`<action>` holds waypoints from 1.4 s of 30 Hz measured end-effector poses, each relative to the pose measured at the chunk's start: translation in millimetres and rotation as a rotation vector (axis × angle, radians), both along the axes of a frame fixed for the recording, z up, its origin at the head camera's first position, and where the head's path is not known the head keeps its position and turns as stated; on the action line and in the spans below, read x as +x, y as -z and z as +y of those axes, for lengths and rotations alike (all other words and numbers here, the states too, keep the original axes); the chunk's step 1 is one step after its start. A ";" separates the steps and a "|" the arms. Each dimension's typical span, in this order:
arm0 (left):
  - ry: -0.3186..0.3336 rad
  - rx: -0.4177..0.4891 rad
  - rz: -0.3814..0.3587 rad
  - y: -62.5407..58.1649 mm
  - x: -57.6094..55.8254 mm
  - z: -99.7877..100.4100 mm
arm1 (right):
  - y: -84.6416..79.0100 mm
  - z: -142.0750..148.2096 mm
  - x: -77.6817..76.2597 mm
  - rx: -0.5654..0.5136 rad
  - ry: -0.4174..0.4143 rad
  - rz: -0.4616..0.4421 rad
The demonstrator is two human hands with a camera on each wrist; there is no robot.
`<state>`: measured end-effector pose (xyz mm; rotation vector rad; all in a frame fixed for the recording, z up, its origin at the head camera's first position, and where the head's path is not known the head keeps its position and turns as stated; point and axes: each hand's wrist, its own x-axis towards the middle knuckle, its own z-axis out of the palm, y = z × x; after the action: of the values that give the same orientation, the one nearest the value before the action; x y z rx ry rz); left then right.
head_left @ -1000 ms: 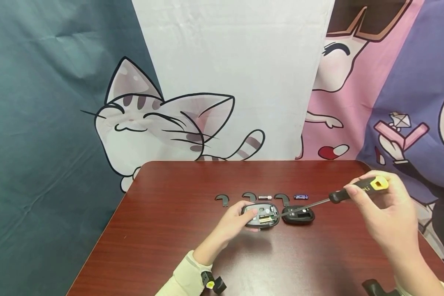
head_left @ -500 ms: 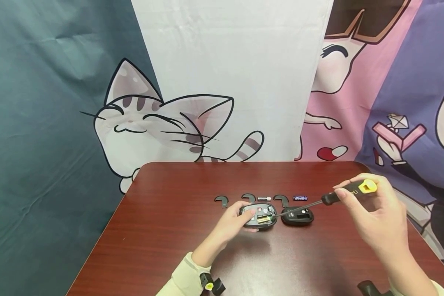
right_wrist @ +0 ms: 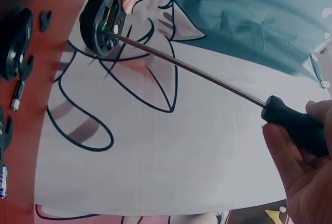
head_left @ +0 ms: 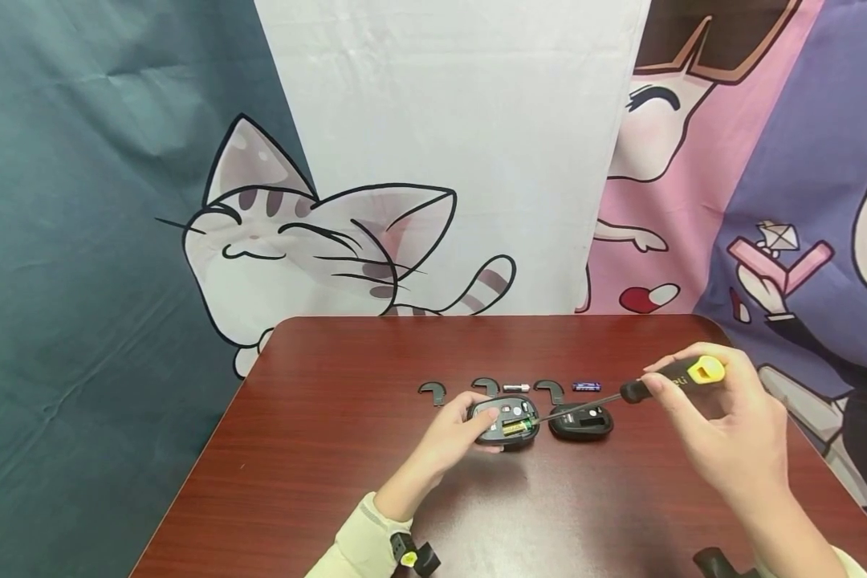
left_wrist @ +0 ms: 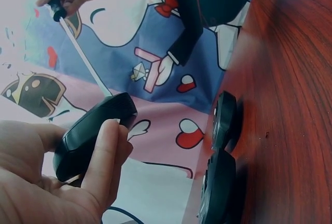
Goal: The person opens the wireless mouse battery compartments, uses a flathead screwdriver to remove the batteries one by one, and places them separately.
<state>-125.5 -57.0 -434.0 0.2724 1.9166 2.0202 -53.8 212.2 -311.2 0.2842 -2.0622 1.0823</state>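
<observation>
My left hand (head_left: 451,433) grips a black computer mouse (head_left: 506,421) with its underside up, thumb on top and fingers beneath. Its battery cover is off, and a yellow-green battery (head_left: 517,427) lies in the slot. The mouse is raised above the table, as the left wrist view shows. My right hand (head_left: 730,421) holds a screwdriver (right_wrist: 192,68) by its black and yellow handle. The shaft slants down to the left, with its tip at the end of the battery slot. Another black mouse (head_left: 581,422) lies underside up just right of the held one.
On the red-brown table (head_left: 318,482), several curved battery covers (head_left: 433,392) lie in a row behind the mice. Among them are a white battery (head_left: 516,388) and a blue battery (head_left: 587,387). The left wrist view shows two mice (left_wrist: 224,120) on the table. A cartoon curtain (head_left: 477,120) hangs behind.
My right hand has moved left and slightly down with the screwdriver, its tip staying at the slot. The left hand and held mouse have shifted slightly left.
</observation>
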 end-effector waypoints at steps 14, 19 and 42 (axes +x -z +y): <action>-0.055 -0.113 0.069 -3.5 1.9 4.7 | 6.9 -26.9 8.7 0.244 0.066 0.171; -0.073 -0.135 0.093 -5.1 1.8 4.0 | 7.3 -35.0 10.8 0.295 0.029 0.231; -0.116 -0.139 0.163 -22.4 1.3 4.1 | 15.7 3.5 -5.0 -0.305 0.035 -0.101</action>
<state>-124.3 -52.9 -411.5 0.3051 2.2088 1.9775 -58.8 215.7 -326.9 0.0403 -1.9454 1.3925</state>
